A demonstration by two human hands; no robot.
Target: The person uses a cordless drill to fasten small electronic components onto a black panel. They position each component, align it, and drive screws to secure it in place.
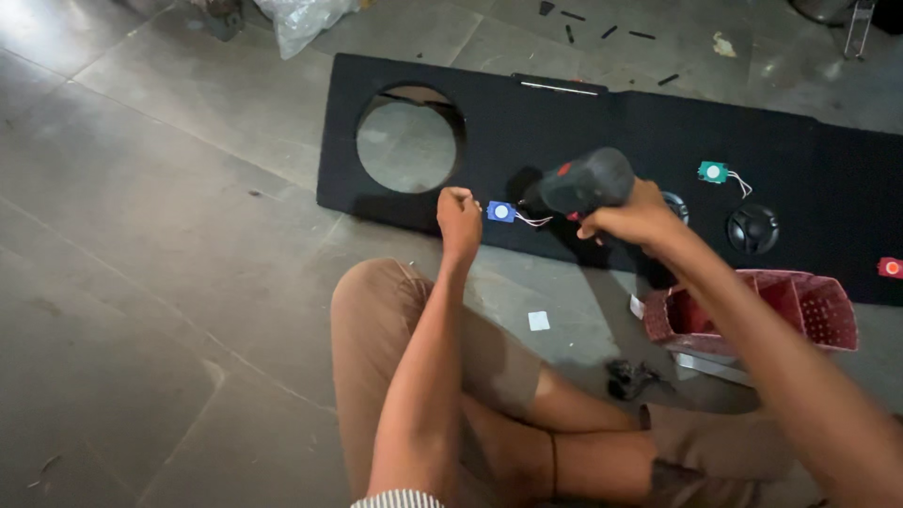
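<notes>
A long black carpeted board (602, 132) with a large round hole (408, 139) lies on the floor ahead of me. My right hand (632, 218) grips a black cordless drill (581, 182) with a red switch, held over the board's near edge. My left hand (458, 218) is closed in a fist just left of a small blue square part (500, 212) with thin wires, which sits on the board's edge. Whether the fist holds anything is hidden. A green square part (713, 171) with wires and a small round black speaker (752, 229) rest further right on the board.
A red perforated basket (809, 306) stands by my right forearm. A white square scrap (538, 321) and a dark clump of parts (628, 378) lie on the grey tiled floor near my crossed legs. A plastic bag (299, 19) and several dark screws (602, 28) lie beyond the board.
</notes>
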